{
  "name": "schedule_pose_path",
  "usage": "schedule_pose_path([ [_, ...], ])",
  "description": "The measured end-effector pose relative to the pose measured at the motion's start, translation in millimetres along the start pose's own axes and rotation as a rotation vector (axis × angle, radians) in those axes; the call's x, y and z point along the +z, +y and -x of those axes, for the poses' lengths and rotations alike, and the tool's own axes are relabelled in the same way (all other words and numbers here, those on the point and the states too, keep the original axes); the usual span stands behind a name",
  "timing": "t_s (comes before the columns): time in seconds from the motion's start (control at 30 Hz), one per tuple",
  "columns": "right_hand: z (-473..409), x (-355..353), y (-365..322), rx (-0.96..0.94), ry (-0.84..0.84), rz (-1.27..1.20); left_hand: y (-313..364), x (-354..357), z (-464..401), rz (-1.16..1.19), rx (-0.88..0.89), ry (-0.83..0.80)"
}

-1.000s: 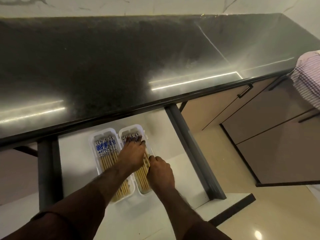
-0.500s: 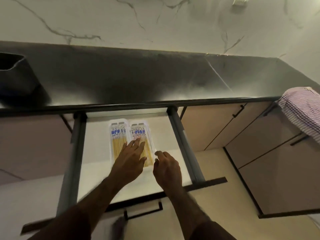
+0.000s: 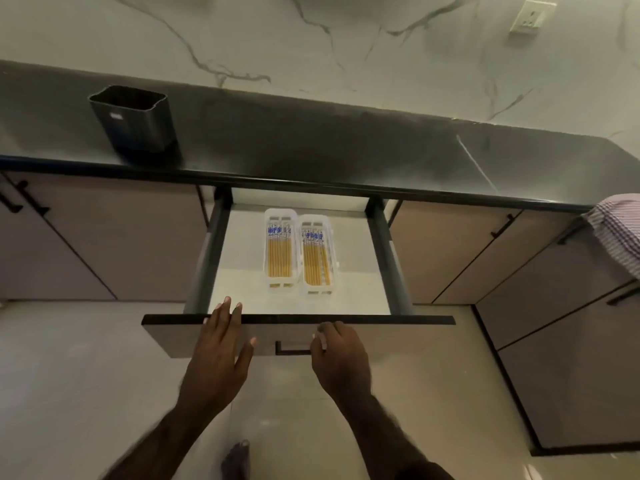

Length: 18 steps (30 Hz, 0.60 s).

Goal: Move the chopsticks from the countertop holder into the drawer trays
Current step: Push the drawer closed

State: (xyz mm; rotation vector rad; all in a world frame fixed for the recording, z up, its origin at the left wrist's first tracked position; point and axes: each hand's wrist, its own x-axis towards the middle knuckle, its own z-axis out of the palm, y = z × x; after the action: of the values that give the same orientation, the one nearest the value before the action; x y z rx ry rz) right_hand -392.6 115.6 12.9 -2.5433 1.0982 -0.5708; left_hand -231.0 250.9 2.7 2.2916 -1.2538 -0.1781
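Two white trays sit side by side in the open drawer (image 3: 242, 271), the left tray (image 3: 280, 284) and the right tray (image 3: 317, 289). Both hold several yellow chopsticks (image 3: 279, 258) with blue-patterned tops. The black holder (image 3: 133, 123) stands on the dark countertop (image 3: 346, 150) at the left, and no chopsticks show above its rim. My left hand (image 3: 218, 348) lies flat on the top edge of the drawer front (image 3: 381, 336), fingers straight. My right hand (image 3: 337, 355) has its fingers curled over the right end of the drawer handle (image 3: 292, 351); a grip cannot be made out.
Closed beige cabinet doors (image 3: 114, 237) flank the drawer on both sides. A checked cloth (image 3: 620, 233) hangs over the counter edge at the right. A wall socket (image 3: 530, 15) is on the marble wall. My foot (image 3: 237, 459) stands on the pale floor below.
Both hands left the trays and drew back to the drawer front. The view pulled back, so the whole drawer and the holder now show.
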Motion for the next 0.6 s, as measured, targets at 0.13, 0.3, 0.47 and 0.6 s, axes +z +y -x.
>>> schedule_pose_path([
  [0.13, 9, 25, 3, 0.035, -0.1, 0.025, -19, 7, 28, -0.032, -0.04, 0.004],
  [0.3, 9, 61, 11, 0.084, -0.257, 0.076, -39, 30, 47, -0.046, -0.069, -0.045],
  [0.47, 7, 89, 16, 0.138, -0.419, 0.147, -59, 50, 50, -0.046, -0.077, -0.075],
  [0.6, 2, 102, 18, 0.183, -0.467, 0.195, -66, 56, 39, -0.05, -0.071, -0.057],
])
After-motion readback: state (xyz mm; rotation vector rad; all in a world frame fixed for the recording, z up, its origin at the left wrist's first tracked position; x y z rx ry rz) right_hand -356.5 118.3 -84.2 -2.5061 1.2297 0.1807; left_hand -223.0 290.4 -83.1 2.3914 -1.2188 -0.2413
